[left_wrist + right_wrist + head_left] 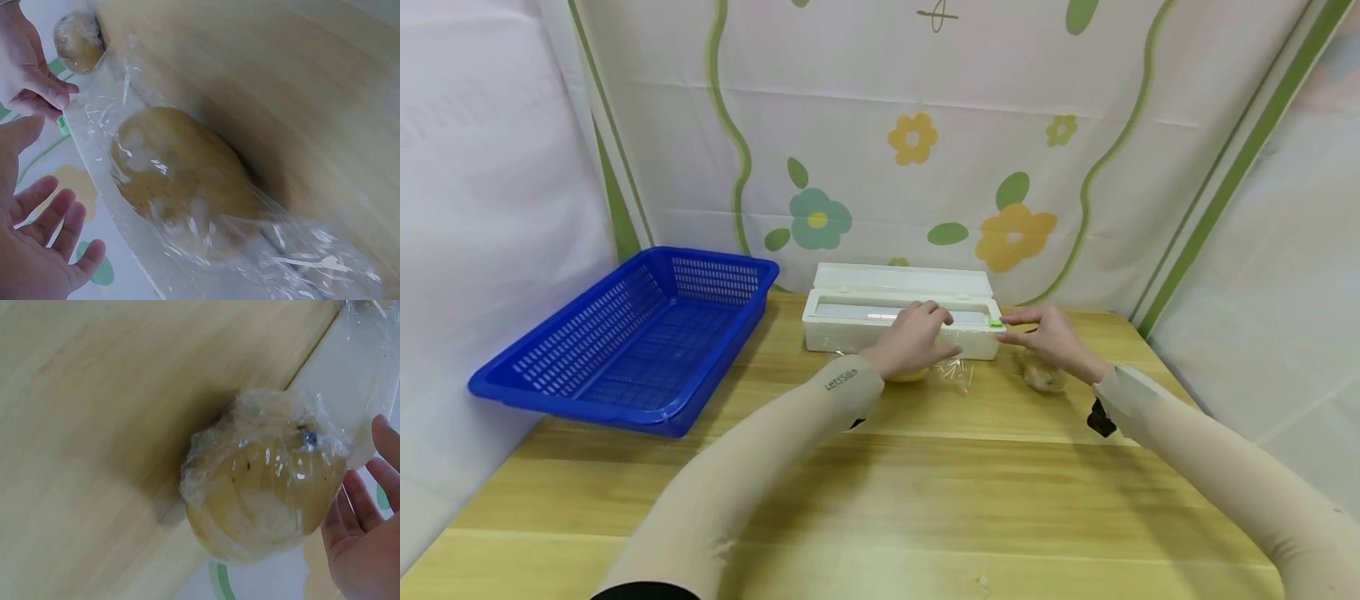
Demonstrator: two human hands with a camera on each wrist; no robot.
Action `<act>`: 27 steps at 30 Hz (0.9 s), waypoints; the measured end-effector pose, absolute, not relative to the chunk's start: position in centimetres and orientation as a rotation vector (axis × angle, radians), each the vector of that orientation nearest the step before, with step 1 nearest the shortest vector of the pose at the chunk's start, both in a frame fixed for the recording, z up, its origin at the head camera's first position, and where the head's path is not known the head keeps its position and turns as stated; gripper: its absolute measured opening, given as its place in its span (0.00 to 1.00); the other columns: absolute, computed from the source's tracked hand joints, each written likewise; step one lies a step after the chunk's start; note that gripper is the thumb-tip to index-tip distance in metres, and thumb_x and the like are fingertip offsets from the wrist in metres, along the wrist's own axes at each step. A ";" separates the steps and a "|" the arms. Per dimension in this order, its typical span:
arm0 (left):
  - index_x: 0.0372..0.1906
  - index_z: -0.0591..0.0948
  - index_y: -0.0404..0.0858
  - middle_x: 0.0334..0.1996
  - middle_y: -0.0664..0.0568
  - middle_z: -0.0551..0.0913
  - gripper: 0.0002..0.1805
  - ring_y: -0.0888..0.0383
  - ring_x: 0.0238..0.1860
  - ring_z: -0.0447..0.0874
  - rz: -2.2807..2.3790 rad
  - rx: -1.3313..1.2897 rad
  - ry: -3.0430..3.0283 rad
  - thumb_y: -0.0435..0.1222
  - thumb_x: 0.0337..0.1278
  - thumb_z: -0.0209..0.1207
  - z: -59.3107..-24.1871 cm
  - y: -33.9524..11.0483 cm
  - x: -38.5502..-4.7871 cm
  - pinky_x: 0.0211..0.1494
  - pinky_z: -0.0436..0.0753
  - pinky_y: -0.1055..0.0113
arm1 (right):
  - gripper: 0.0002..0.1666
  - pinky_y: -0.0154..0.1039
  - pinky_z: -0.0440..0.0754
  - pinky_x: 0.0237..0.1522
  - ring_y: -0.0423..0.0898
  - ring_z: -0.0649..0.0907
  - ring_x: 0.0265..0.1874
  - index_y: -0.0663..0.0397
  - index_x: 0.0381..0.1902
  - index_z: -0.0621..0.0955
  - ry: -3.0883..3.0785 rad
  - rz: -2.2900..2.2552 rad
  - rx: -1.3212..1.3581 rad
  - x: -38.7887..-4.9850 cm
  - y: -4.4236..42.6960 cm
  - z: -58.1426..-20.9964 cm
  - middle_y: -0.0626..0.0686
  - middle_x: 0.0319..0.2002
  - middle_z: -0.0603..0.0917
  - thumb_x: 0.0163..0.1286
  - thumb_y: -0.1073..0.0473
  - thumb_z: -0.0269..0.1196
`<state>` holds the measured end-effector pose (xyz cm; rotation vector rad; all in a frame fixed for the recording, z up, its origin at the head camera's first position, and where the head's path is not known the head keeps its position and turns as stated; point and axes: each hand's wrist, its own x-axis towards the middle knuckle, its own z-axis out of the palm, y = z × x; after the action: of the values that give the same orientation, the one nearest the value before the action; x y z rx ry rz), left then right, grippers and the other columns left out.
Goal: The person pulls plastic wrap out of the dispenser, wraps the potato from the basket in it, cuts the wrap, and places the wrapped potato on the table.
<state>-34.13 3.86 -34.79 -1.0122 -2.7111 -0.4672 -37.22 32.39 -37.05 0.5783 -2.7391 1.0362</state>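
A long white cling film dispenser [898, 333] stands at the back of the table with its lid raised. At its right end sits a green slider cutter [996, 323]. My right hand [1052, 340] is at that end, thumb and forefinger apart, their tips at the corner beside the slider. Over the dispenser's front, my left hand [913, 337] is spread and holds nothing. Below it lies a potato [181, 175], under clear cling film [300, 262] that drapes from the dispenser. A film-wrapped potato [262, 481] rests on the table below my right hand.
A blue plastic basket [677, 408] with meshed sides stands at the left of the wooden table [925, 500]. A flowered cloth [865, 125] hangs right behind the dispenser, and white cloth sides [1262, 250] close in the table left and right.
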 end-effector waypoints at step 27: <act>0.53 0.85 0.40 0.48 0.52 0.85 0.15 0.60 0.49 0.80 -0.811 -0.973 -2.723 0.41 0.64 0.64 -35.2 10.7 -37.8 0.52 0.76 0.71 | 0.17 0.35 0.57 0.13 0.37 0.59 0.14 0.54 0.46 0.88 -2.730 1.037 0.765 -38.5 33.6 -36.9 0.53 0.54 0.82 0.62 0.51 0.72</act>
<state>-37.81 10.74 -35.22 -0.9729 -2.7226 -0.8106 -38.47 33.58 -36.93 0.7651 -2.7298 1.0368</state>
